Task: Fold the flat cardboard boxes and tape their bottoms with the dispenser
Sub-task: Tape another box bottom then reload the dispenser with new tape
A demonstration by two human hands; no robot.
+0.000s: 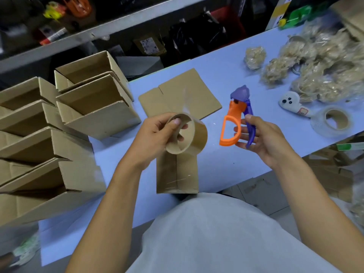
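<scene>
Brown tape roll [187,133]: a nearly spent cardboard core with a thin shiny layer of tape, held in the air over the worktop [216,79]; a clear strand of tape runs up from it, faint and blurred.
Left hand [157,134]: fingers [176,121] curled round the roll, thumb on the rim, fingertips inside the core.
Dispenser [237,119]: orange D-shaped frame with a purple handle and purple head, no roll mounted; held just right of the tape roll, apart from it.
Right hand [260,134]: fingers clasped about the purple handle, thumb on top; the palm hides the handle's lower end.
Taped box [177,174]: brown cardboard, bottom up, seam under clear tape; directly beneath the left hand's fingers, which cover its far end.
Flat box [179,95]: unfolded cardboard lying on the worktop beyond both hands.
Folded boxes [59,125]: open-topped, stacked in rows left of the left hand; the nearest are cut off by the frame edge.
Spare tape roll [332,121]: clear, lying flat, right of the right hand.
White dispenser [291,103]: beside the spare roll; details hard to make out.
Straw-coloured bundles [315,66]: far right, blurred.
Shelves [98,32]: behind the worktop, contents dark and indistinct.
</scene>
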